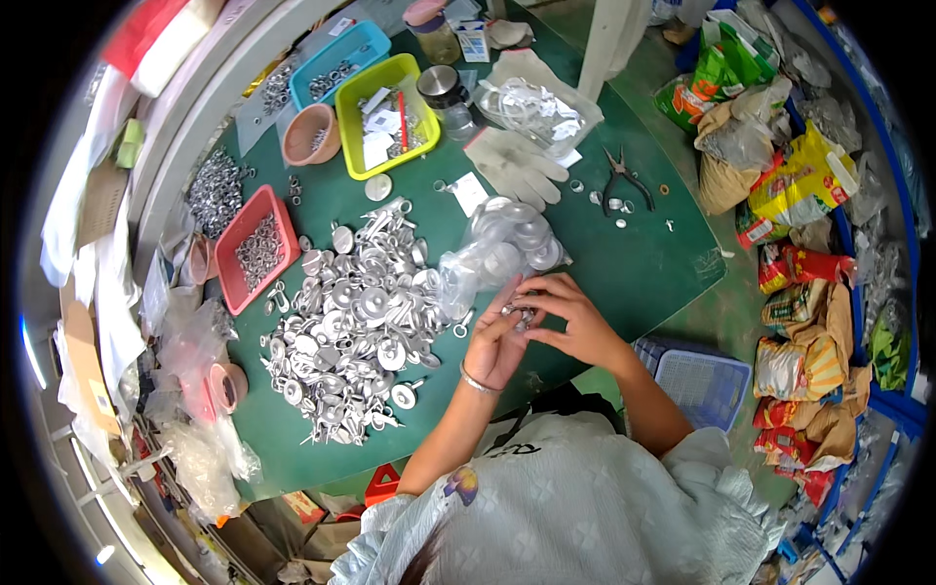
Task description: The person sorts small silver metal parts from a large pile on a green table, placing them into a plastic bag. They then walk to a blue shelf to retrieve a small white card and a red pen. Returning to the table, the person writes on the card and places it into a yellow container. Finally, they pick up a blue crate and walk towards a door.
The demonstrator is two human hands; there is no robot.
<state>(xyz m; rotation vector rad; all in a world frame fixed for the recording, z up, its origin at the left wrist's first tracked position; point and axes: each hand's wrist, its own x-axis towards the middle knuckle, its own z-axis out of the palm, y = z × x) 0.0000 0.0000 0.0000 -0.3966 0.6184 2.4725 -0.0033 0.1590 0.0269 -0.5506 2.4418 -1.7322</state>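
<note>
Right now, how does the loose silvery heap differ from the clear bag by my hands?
The heap lies loose; the bag wraps its contents in clear plastic. The heap spreads wider; the bag covers less. The heap mixes round and long shapes; the bag shows mainly round ones. Both look silvery and sit on the green table.

Green tabletop [609, 253], heaped silvery metal parts [361, 322], red tray [285, 216], yellow tray [405, 159], pale glove [517, 171], dark-handled pliers [616, 174]

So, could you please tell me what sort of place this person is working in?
Probably a small metal-parts workshop: silvery metal parts lie heaped on a green table, with a red tray of smaller metal pieces beside the heap and black-handled pliers farther right.
</note>
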